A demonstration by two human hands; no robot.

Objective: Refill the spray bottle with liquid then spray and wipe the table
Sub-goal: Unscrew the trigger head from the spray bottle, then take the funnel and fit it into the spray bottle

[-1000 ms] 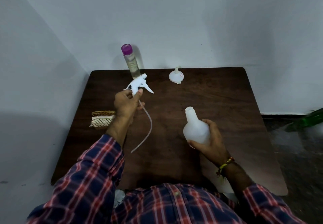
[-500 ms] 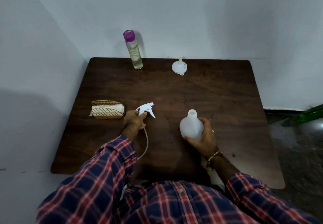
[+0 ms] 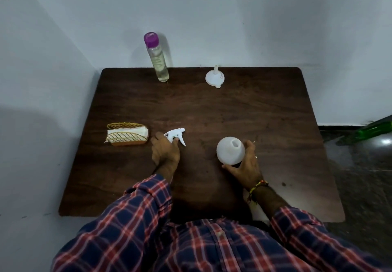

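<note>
The left hand (image 3: pixel 165 153) is lowering the spray head (image 3: pixel 175 136) onto the tabletop (image 3: pixel 265 123), fingers curled over its neck; a second ago it was holding that part up in the air near the far edge, with the long dip tube hanging free. Now the nozzle and trigger are lying flat just beside the napkin holder (image 3: pixel 126 134). The right hand (image 3: pixel 244 165) is gripping the spray bottle (image 3: pixel 230 153), thumb and fingers wrapped round its body, and it is keeping the bottle upright near the front middle of the tabletop with the open mouth facing up, much as before.

Judging from this, the opening step is nearly done: the bottle is uncapped and waiting, and the left hand is about to be free to fetch the funnel (image 3: pixel 214 77) or the refill bottle (image 3: pixel 158 58) with the purple cap, both standing untouched at the far edge, well apart from the hands.

The dip tube is hidden under the left hand and wrist, so where it is lying cannot be told. Whether the spray bottle is resting on the wood or hovering just above it is unclear. The liquid level in either bottle is hard to make out. A green object (image 3: pixel 374 129) at the right edge is cut off.
</note>
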